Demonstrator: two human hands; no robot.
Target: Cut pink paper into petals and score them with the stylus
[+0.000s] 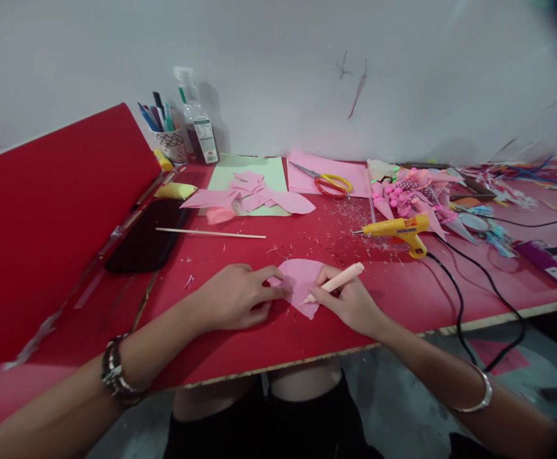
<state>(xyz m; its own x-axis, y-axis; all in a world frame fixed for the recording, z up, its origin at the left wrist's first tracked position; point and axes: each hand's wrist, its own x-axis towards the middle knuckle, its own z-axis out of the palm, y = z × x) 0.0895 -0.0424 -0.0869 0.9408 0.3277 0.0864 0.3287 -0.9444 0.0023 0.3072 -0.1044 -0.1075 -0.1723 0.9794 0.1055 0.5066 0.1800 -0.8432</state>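
Near the table's front edge lies a cut piece of pink paper (298,275), wide at the top and narrowing to a point at the bottom. My left hand (242,296) rests on the red surface, its bent fingers holding down the paper's left edge. In my right hand (349,299) is a pale peach marker (338,284), gripped between thumb and fingers. The marker leans to the right, and its tip touches the paper near the lower point. Whether it has left a line cannot be made out.
Behind lie pink cutouts (254,196), a bamboo stick (211,233), scissors (330,183) and a black phone (144,239). To the right are a yellow glue gun (397,231) with a black cord and a heap of pink cones (416,194). A red board (62,223) leans at left.
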